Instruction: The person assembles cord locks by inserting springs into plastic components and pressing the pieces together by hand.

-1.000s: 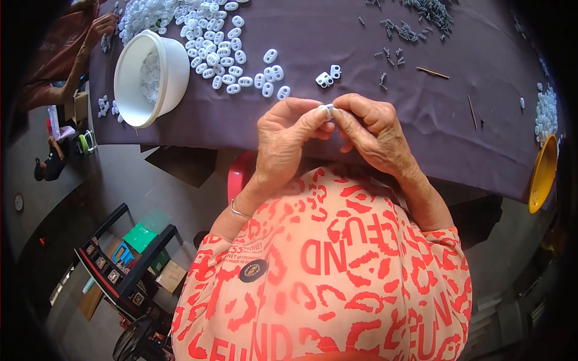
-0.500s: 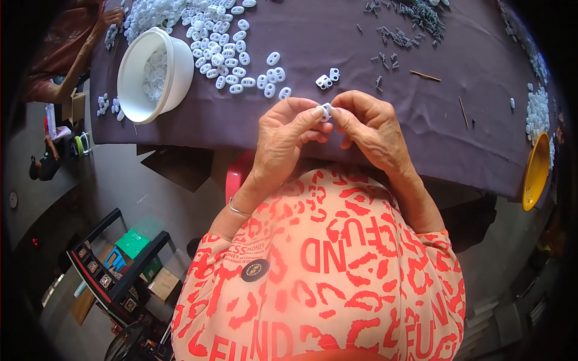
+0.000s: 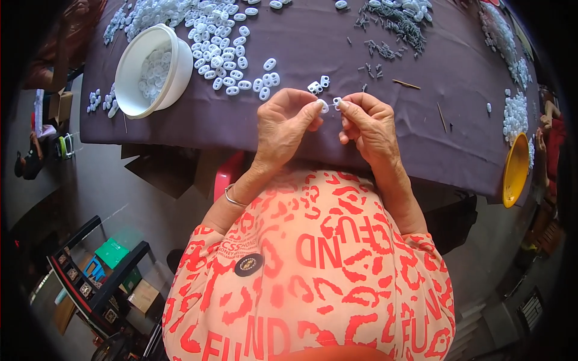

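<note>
Above the table's near edge, my left hand pinches a white oval two-holed plastic piece, which looks like a cord-lock shell. My right hand pinches a smaller white two-holed plastic piece close beside it. A thin line seems to span the narrow gap between the two pieces; I cannot make out what it is. Just beyond my fingers lie a few small white pieces like the one on the right. Several loose white ovals rest left of them.
A white tub of white parts stands left, beside a heap of white ovals. Small grey springs lie at the far right. A brown stick, a thin stick and a yellow bowl are rightward. Other people's arms show at both sides.
My hands have drawn slightly apart. The white pieces, pressed together between my fingertips before, now show as two with a gap. The whole view has shifted a little.
</note>
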